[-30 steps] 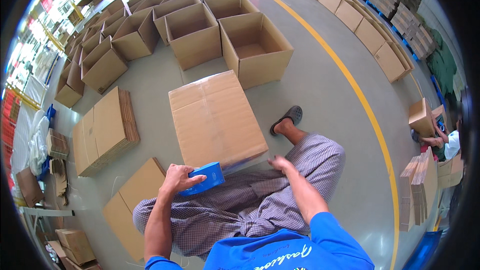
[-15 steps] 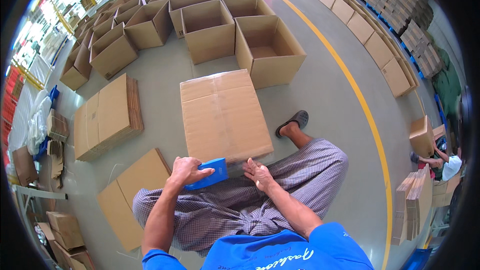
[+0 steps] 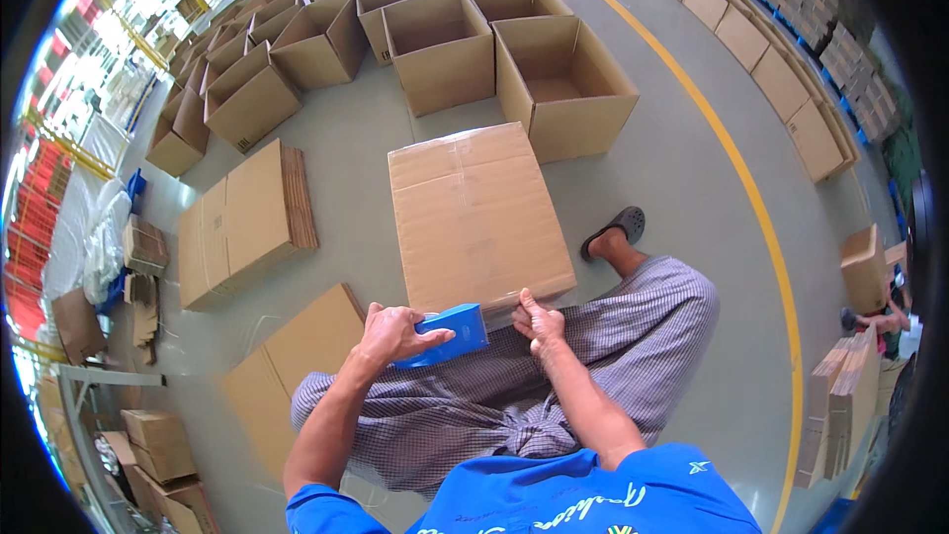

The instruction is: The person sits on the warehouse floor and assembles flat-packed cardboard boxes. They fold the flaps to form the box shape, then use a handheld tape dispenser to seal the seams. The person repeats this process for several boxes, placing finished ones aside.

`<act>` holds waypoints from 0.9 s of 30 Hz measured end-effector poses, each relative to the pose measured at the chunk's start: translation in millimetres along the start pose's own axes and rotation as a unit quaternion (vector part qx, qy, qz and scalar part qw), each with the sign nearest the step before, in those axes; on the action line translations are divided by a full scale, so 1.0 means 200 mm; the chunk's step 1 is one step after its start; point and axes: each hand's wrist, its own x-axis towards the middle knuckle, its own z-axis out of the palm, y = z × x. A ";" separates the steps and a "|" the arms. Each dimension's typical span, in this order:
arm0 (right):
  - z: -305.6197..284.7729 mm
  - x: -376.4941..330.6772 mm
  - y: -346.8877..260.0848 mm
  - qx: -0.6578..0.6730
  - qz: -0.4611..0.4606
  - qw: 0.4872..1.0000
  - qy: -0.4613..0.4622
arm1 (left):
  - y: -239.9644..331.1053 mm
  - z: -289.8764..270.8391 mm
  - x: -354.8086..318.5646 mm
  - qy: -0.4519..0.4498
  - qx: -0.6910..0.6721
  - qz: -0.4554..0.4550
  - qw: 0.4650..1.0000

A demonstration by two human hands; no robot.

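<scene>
dispenser long axis left-right | left hand gripping | right hand on box

Place: a packing warehouse is shown.
Evidence: open cartons are ranked on concrete, flattened cardboard is stacked, a yellow floor line is painted.

Bright, even daylight fills the scene, strongest at the upper left of the frame, where detail washes out to white glare. Shadows under the open brown cardboard boxes are soft and short. Fisheye distortion bends the yellow painted floor line; black vignette rings the blurred edges.
</scene>
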 end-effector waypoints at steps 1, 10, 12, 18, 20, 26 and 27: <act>0.00 0.00 0.00 0.003 -0.004 1.000 0.000 | -0.03 -0.01 -0.02 0.003 -0.015 0.008 1.000; 0.03 0.02 0.00 0.011 -0.006 1.000 0.024 | -0.71 -0.27 -0.32 -0.038 0.069 -0.131 0.988; 0.02 0.02 0.00 0.020 -0.006 1.000 0.022 | -0.68 -0.22 -0.25 -0.045 0.111 -0.145 0.982; 0.02 0.01 0.01 0.003 0.003 1.000 0.009 | -0.64 -0.06 -0.04 -0.069 0.154 -0.181 0.969; -0.01 0.02 0.00 0.002 -0.002 1.000 0.010 | -0.55 -0.04 0.08 -0.116 0.161 -0.191 0.961; -0.03 0.02 -0.01 -0.006 -0.005 1.000 0.007 | -0.55 0.52 0.41 0.004 0.339 -0.064 0.939; 0.02 -0.01 0.00 -0.013 0.007 1.000 -0.006 | -0.66 0.65 0.40 0.005 0.302 -0.099 0.948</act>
